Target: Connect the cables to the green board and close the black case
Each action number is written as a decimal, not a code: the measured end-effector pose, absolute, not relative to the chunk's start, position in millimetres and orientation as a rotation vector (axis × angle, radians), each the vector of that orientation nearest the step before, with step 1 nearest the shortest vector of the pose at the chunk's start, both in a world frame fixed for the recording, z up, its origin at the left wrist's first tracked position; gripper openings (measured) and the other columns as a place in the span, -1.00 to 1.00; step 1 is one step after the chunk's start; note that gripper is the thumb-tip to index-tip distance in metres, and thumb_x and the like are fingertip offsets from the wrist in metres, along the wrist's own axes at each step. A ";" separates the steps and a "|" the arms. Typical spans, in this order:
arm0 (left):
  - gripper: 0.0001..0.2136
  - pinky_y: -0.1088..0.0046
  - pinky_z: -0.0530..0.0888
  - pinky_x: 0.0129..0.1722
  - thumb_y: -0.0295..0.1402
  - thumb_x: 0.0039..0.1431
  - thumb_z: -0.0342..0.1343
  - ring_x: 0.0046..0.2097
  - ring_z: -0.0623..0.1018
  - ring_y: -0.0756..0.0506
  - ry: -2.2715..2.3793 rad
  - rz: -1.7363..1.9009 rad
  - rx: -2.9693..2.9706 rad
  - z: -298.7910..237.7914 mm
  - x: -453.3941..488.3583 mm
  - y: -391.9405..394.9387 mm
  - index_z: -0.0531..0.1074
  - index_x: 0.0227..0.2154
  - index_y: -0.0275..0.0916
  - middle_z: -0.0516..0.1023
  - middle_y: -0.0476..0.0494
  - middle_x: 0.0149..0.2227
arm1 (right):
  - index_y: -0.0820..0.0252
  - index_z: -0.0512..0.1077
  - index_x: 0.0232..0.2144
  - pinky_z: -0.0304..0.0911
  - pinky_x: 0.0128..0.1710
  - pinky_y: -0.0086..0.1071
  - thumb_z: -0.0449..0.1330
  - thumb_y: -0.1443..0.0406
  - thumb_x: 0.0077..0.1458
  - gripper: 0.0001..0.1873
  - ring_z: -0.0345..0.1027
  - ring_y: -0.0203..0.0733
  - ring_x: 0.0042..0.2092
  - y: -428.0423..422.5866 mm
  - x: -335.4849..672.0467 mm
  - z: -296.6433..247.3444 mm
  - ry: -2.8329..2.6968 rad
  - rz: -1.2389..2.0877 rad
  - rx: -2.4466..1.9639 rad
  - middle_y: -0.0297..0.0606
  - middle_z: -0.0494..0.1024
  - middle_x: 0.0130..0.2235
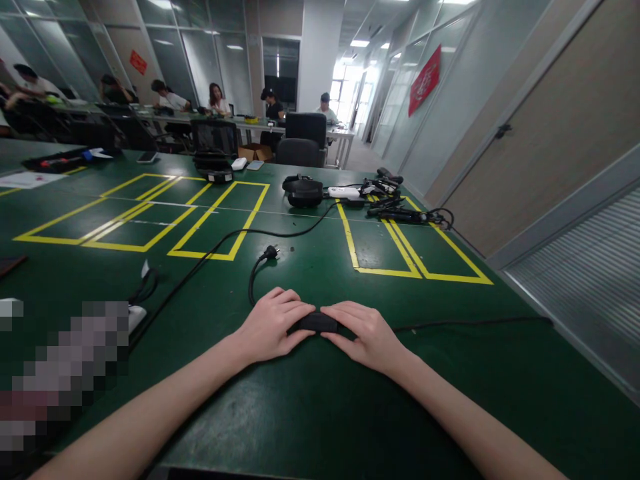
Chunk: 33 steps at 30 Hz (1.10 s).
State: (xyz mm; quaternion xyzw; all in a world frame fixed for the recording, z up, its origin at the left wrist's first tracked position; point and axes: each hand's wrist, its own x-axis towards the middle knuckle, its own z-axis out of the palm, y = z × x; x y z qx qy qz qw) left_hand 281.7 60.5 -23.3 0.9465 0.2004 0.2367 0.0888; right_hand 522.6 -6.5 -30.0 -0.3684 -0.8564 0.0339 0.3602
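A black power adapter (319,323) lies low over the green table, between my two hands. My left hand (277,323) is closed around its left end, thumb below and fingers on top. On the other end my right hand (367,331) grips in the same way. From behind my left hand a black cord curves up to a plug (271,253) with bare metal pins. Another stretch of black cord (460,323) runs from my right hand toward the table's right edge. My hands hide both ends of the adapter.
Yellow tape outlines (233,257) mark the green table (320,413). A long cable (235,233) crosses it diagonally. Headphones (303,191), a white power strip (345,193) and tangled black gear (393,200) sit at the back. Several people work at a far table.
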 end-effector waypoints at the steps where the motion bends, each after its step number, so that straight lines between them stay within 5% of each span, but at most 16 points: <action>1: -0.67 0.23 0.42 -0.08 -0.16 0.43 0.04 -0.13 0.55 -0.20 0.594 0.711 2.817 -23.5 281.7 60.4 0.54 0.02 -0.25 0.66 -0.26 -0.15 | 0.15 0.47 0.12 0.56 -0.09 -0.14 0.25 0.28 0.30 -0.64 0.61 0.02 -0.09 -6.4 522.1 -29.9 -2.205 0.088 -0.949 -0.04 0.67 -0.07; 9: -0.55 0.22 0.46 -0.04 -0.04 0.28 0.19 -0.09 0.57 -0.23 0.718 0.671 2.589 -22.3 284.1 53.7 0.51 0.07 -0.26 0.65 -0.27 -0.08 | 0.20 0.45 0.14 0.59 -0.07 -0.15 0.16 0.38 0.34 -0.65 0.61 -0.01 -0.07 -9.8 519.0 -22.9 -2.247 -0.076 -0.815 -0.05 0.68 -0.08; 13: -0.62 0.39 0.44 -0.27 -0.06 0.41 -0.01 -0.29 0.57 -0.12 0.856 0.472 2.299 -14.3 286.6 51.1 0.58 -0.13 -0.24 0.65 -0.12 -0.25 | 0.22 0.45 0.14 0.57 0.01 -0.18 0.13 0.45 0.34 -0.64 0.60 -0.05 -0.01 -12.1 518.6 -19.7 -2.286 -0.260 -0.707 -0.07 0.69 -0.04; 17: -0.70 0.48 0.38 -0.35 -0.11 0.27 0.17 -0.33 0.51 -0.06 0.781 0.386 1.965 -8.0 286.9 50.1 0.54 -0.20 -0.27 0.59 -0.04 -0.32 | 0.21 0.49 -0.01 0.56 0.01 -0.21 0.09 0.42 0.36 -0.76 0.60 -0.05 0.00 -12.3 518.7 -20.0 -2.341 -0.297 -0.737 -0.05 0.67 -0.06; 21: -0.72 0.50 0.35 -0.40 -0.19 0.07 0.35 -0.37 0.46 -0.04 0.830 0.467 1.825 -8.9 286.5 47.2 0.45 -0.32 -0.26 0.51 0.03 -0.41 | 0.20 0.47 -0.11 0.56 -0.10 -0.21 0.12 0.29 0.37 -0.85 0.59 -0.02 -0.01 -13.2 518.9 -23.0 -2.418 -0.111 -0.904 0.01 0.63 -0.01; 24: -0.73 0.48 0.33 -0.38 -0.23 0.04 0.40 -0.35 0.47 -0.06 0.911 0.517 1.991 -10.8 286.5 45.4 0.44 -0.37 -0.24 0.51 0.02 -0.39 | 0.20 0.44 0.00 0.54 -0.10 -0.21 0.28 0.15 0.27 -0.67 0.60 -0.01 -0.06 -14.7 518.0 -22.8 -2.329 0.196 -1.108 -0.02 0.64 -0.03; 28: -0.72 0.41 0.36 -0.29 -0.27 0.04 0.44 -0.27 0.51 -0.11 0.899 0.618 2.305 -13.7 286.3 46.2 0.45 -0.33 -0.22 0.55 -0.02 -0.30 | 0.16 0.50 -0.03 0.49 -0.20 -0.31 0.27 0.28 0.27 -0.78 0.61 -0.11 -0.20 -15.7 517.4 -20.9 -2.201 0.420 -1.263 -0.19 0.68 -0.17; 33: -0.67 0.33 0.39 -0.18 -0.19 0.11 0.42 -0.20 0.54 -0.15 0.790 0.587 2.506 -16.2 284.7 48.1 0.49 -0.16 -0.20 0.61 -0.08 -0.22 | 0.19 0.52 -0.04 0.47 -0.20 -0.29 0.27 0.25 0.30 -0.78 0.60 -0.10 -0.20 -14.8 521.1 -23.1 -2.198 0.350 -1.150 -0.16 0.69 -0.17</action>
